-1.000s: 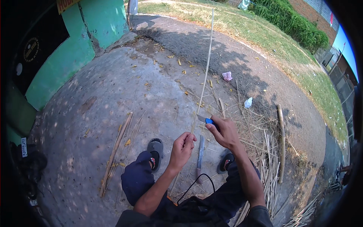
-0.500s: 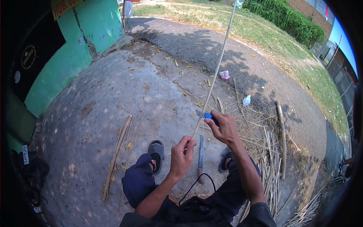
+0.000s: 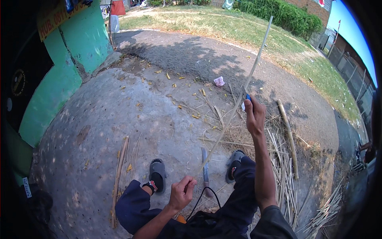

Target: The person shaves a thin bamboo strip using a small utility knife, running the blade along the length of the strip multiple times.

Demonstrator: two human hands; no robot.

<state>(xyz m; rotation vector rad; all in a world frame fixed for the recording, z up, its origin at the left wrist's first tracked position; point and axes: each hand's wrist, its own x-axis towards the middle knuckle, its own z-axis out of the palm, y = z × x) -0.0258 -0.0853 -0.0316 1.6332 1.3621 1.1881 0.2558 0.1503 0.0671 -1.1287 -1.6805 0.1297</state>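
Note:
A long, thin bamboo strip (image 3: 258,55) slants from near my lap up to the far right. Its near end is pinched in the closed fingers of my left hand (image 3: 182,194). Farther along the strip, my right hand (image 3: 255,115) is closed around a blue-handled utility knife (image 3: 248,96), thumb on top. The knife lies at the strip, but its blade is mostly hidden. Between my feet, a machete (image 3: 205,169) with a brown handle lies on the concrete, below the strip and touched by neither hand.
Cut bamboo strips (image 3: 282,175) and shavings pile up right of my right foot, beside a thick bamboo pole (image 3: 288,137). More strips (image 3: 120,175) lie left of my left foot. A green wall (image 3: 59,95) stands at left; an asphalt path (image 3: 191,51) crosses ahead.
My right hand and the knife have moved outward along the strip, away from my left hand. My left hand has come slightly nearer to me, and the strip leans more to the right.

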